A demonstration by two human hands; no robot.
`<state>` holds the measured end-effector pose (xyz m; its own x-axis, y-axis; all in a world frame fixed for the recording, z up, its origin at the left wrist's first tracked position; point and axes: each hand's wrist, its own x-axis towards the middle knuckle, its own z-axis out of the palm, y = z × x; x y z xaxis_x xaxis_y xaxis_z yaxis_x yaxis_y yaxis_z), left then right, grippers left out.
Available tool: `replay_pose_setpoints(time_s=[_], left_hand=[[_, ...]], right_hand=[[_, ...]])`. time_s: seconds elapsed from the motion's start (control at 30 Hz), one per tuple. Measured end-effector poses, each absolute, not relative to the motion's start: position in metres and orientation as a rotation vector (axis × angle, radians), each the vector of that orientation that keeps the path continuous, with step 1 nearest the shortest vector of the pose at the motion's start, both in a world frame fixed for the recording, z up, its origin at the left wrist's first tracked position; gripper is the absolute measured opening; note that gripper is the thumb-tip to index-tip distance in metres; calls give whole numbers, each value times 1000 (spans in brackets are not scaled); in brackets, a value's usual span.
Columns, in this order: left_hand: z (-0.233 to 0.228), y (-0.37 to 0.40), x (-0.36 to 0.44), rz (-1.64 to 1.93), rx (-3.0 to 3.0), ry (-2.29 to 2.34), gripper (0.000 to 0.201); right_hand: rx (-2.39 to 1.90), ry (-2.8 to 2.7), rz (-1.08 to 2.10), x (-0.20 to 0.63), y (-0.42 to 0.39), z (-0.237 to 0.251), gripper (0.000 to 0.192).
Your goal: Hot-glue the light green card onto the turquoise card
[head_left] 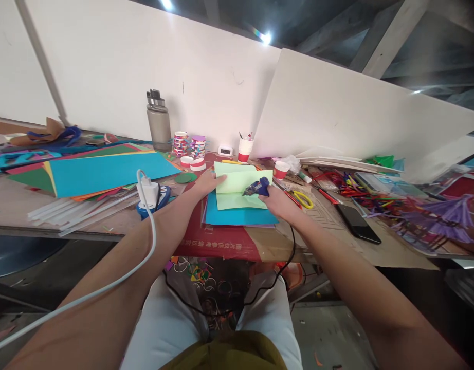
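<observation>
- Right now my right hand (280, 201) is closed around a blue glue gun (257, 187), its nozzle pointing left and resting on the light green paper (237, 191).
- My left hand (209, 182) lies flat, fingers spread a little, pressing the left edge of that green paper; it holds nothing.
- Green paper is folded, its upper flap raised slightly; it sits on a blue sheet (237, 216), which lies on a red printed sheet (217, 241) at the table's (13, 205) front edge.
- Black cord (287, 257) runs from the glue gun down past the table edge toward my lap.
- Yellow-handled scissors (302, 199) lie just beside my right hand, on its right.
- Black phone (357, 223) lies face up farther right, well apart from the hand.
- White charger plug (147, 192) with its white cable (106, 288) sits to the left of my left forearm, next to a blue tool (163, 196) I cannot identify.
- Stack of large coloured sheets (102, 172) lies at the left, blue on top.
- Behind the paper: a red and white cup (244, 150) with pens, a small red cup (280, 169), tape rolls (188, 145), a grey bottle (159, 122).
- Heap of coloured strips and purple paper shapes (445, 210) lies at far right.
</observation>
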<state>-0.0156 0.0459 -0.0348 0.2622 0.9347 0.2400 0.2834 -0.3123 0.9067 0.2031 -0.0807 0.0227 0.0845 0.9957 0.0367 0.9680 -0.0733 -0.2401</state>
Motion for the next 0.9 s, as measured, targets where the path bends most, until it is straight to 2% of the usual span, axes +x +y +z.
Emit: replay_pose_setpoints(time_s=[0.17,0.37,0.6,0.9], left_hand=[[-34,46,-14,1064,1771,1100,50],[-30,42,-15,1051,1769,1077,51],[-27,40,-14,1040,1755,1089,51],[-27,39,-14,1054,1778,1085,50]], right_hand=[[-2261,-1840,156,245,-89,23,32],[-2253,-1661,323,267,-90,14,31],[-2328,-1765,87,269,-88,15,34],[-2261,-1772,102,265,-81,16,34]])
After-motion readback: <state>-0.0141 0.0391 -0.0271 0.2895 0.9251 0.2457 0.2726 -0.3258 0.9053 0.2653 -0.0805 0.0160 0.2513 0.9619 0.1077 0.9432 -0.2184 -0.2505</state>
